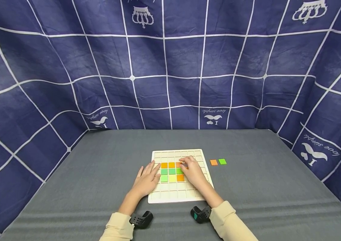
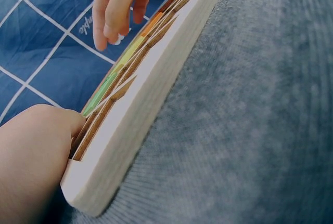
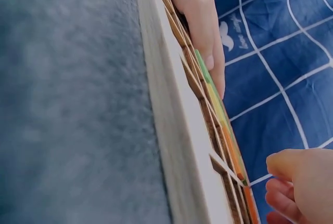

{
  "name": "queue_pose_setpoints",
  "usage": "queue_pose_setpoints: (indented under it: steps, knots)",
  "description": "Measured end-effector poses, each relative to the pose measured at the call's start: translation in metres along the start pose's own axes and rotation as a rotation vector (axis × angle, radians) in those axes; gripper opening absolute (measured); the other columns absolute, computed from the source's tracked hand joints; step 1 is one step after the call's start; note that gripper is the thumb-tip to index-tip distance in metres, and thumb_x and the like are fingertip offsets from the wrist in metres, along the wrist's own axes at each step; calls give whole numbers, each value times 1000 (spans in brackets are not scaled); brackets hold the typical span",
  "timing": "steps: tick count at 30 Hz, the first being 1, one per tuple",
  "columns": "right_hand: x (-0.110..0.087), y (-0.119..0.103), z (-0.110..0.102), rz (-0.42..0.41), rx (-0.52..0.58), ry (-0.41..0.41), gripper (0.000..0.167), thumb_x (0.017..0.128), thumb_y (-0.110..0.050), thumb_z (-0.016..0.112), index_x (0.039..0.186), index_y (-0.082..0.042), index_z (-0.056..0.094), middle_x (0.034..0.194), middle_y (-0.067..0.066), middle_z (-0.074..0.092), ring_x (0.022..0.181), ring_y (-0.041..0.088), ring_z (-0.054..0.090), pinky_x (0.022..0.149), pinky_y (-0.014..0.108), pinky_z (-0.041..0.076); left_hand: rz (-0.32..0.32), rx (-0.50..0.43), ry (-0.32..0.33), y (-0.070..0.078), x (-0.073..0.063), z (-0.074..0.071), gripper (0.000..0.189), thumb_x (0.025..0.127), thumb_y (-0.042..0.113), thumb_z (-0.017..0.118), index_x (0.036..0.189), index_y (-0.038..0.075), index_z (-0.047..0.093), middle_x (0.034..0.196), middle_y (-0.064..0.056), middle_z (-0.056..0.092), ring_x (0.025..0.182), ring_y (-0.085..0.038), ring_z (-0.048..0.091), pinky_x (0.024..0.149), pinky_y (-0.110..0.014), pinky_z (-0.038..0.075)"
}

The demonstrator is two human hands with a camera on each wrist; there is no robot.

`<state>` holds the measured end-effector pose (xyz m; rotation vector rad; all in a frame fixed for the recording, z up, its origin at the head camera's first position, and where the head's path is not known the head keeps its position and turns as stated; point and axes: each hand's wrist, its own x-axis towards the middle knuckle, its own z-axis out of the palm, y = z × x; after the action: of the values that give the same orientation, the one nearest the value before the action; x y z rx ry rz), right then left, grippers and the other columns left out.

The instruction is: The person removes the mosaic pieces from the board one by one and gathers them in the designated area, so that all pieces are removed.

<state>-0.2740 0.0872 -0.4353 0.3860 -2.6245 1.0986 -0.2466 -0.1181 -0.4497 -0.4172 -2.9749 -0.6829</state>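
Observation:
A pale wooden grid board [image 1: 176, 195] lies on the cloth with rows of coloured square tiles in its middle. Orange tiles [image 1: 164, 165] form the far row, green ones the middle row; a light green, a yellow tile [image 1: 172, 178] and an orange one make the near row. My left hand [image 1: 147, 180] rests on the board's left side, fingers extended beside the tiles. Over the right end of the rows is my right hand [image 1: 193, 171], fingers loosely bent, thumb and index apart at the far row's orange tile [image 1: 178, 164]. Part of that row is hidden beneath it.
Right of the board, a loose orange tile [image 1: 214, 162] and a bright green tile [image 1: 222, 161] lie on the grey cloth [image 1: 113, 150]. A blue curtain [image 1: 185, 90] with white lines stands behind and at both sides. Black bands [image 1: 141, 220] circle both wrists.

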Motion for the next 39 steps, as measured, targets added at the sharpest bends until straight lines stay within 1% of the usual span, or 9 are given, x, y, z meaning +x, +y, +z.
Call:
queue_pose_setpoints:
  steps: [6, 9, 14, 19, 22, 29, 33, 35, 39]
  knots:
    - [5, 8, 10, 17, -45, 3, 22, 87, -15, 59, 105, -6, 66, 101, 7, 58, 93, 20, 58, 82, 35, 49, -1, -2, -8, -1, -1, 0, 48, 97, 32, 34, 142, 16, 33, 151, -11, 21, 140, -28, 20, 113, -50, 6]
    - [7, 11, 13, 7, -57, 10, 20, 87, -16, 59, 102, -7, 67, 99, 6, 57, 92, 20, 58, 82, 35, 49, 1, -1, -4, -2, -1, 0, 47, 97, 32, 35, 142, 15, 33, 151, -11, 21, 139, -28, 21, 113, -50, 6]
    - [8, 12, 13, -10, -62, 10, 15, 86, -16, 61, 98, -9, 67, 96, 6, 56, 91, 21, 57, 83, 37, 48, -2, 6, 3, -2, 0, -1, 47, 97, 31, 34, 142, 15, 34, 151, -11, 22, 139, -28, 21, 113, -50, 7]
    - [8, 11, 13, -4, -88, 4, 15, 86, -17, 60, 98, -10, 65, 95, 5, 56, 90, 19, 55, 82, 36, 47, -4, 6, 1, -2, 1, -1, 47, 97, 31, 35, 142, 16, 34, 151, -11, 22, 139, -28, 21, 113, -50, 8]
    - [8, 11, 12, -4, -79, -4, 14, 86, -16, 61, 99, -10, 62, 94, 4, 57, 87, 17, 55, 81, 36, 44, -2, 3, 3, -1, 1, 0, 47, 97, 31, 35, 141, 15, 34, 151, -11, 22, 139, -28, 21, 113, -51, 8]
    - [9, 11, 11, 0, -13, 6, 16, 83, -11, 64, 96, -15, 55, 84, 2, 60, 82, 17, 58, 79, 36, 41, -10, 6, -2, -1, 3, -3, 48, 97, 32, 34, 142, 16, 33, 151, -11, 21, 140, -28, 20, 114, -50, 7]
    - [8, 12, 11, 14, 26, 11, 15, 84, -11, 63, 95, -15, 55, 82, 1, 58, 79, 14, 56, 77, 33, 41, -14, 6, -6, 0, 3, -3, 48, 97, 32, 34, 142, 15, 33, 152, -11, 21, 140, -28, 19, 114, -50, 6]
    - [8, 12, 11, 34, 70, 10, 13, 85, -12, 62, 96, -15, 55, 82, 0, 57, 78, 13, 54, 75, 29, 42, -13, 3, -6, 0, 2, -3, 48, 97, 32, 34, 142, 15, 33, 151, -11, 21, 140, -28, 19, 114, -51, 6]
    - [6, 12, 7, 87, 198, 25, 12, 87, -12, 59, 100, -13, 57, 85, 2, 56, 78, 12, 51, 70, 24, 44, -11, 0, -10, 0, 1, -2, 48, 97, 31, 35, 142, 15, 34, 151, -11, 21, 140, -28, 20, 113, -51, 6]
